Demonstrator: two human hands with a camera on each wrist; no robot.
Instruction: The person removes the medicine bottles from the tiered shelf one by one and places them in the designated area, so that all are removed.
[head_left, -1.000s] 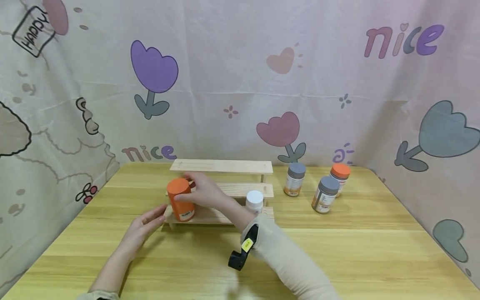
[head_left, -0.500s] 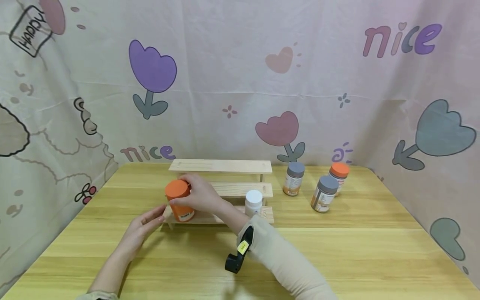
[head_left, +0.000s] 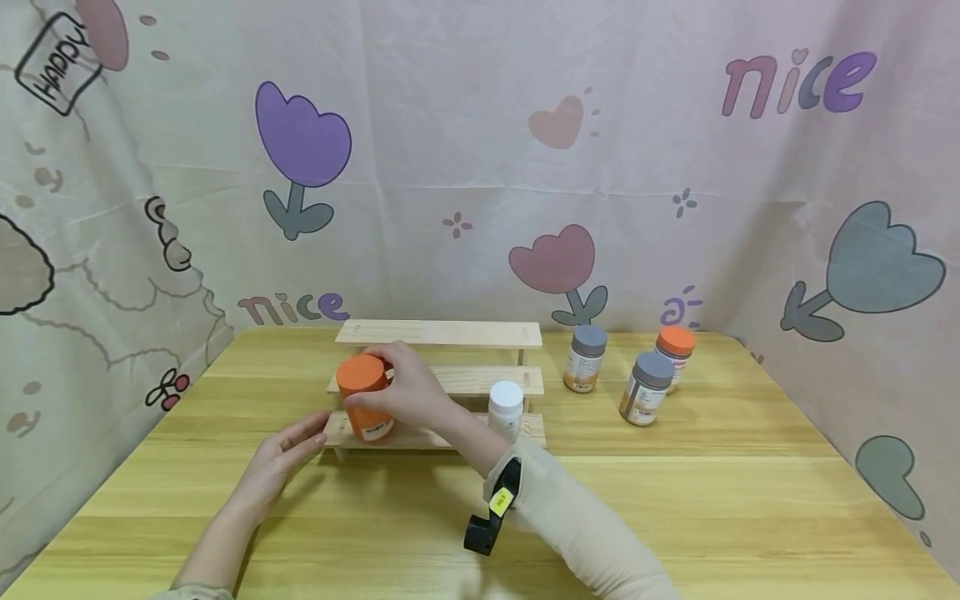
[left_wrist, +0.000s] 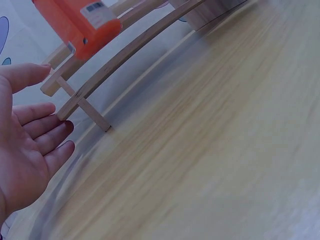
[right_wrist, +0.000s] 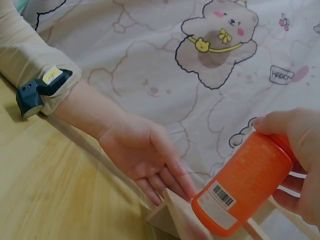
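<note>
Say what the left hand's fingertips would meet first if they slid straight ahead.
Most likely the left end of the wooden rack's bottom shelf; the left hand already lies at it.

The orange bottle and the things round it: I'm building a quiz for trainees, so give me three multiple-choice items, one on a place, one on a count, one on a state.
1. Where is the base of the orange bottle?
A. lowest step of the wooden rack
B. top step
C. bare table

2. How many bottles stand on the table right of the rack?
A. one
B. three
C. five

3. How is the left hand?
A. gripping the white-capped bottle
B. fist on the table
C. open, fingers straight, at the rack's left end

Answers:
1 A, the base sits on the lowest step.
2 B, two grey-capped, one orange-capped.
3 C, it holds nothing; the right hand grips the orange bottle.
</note>
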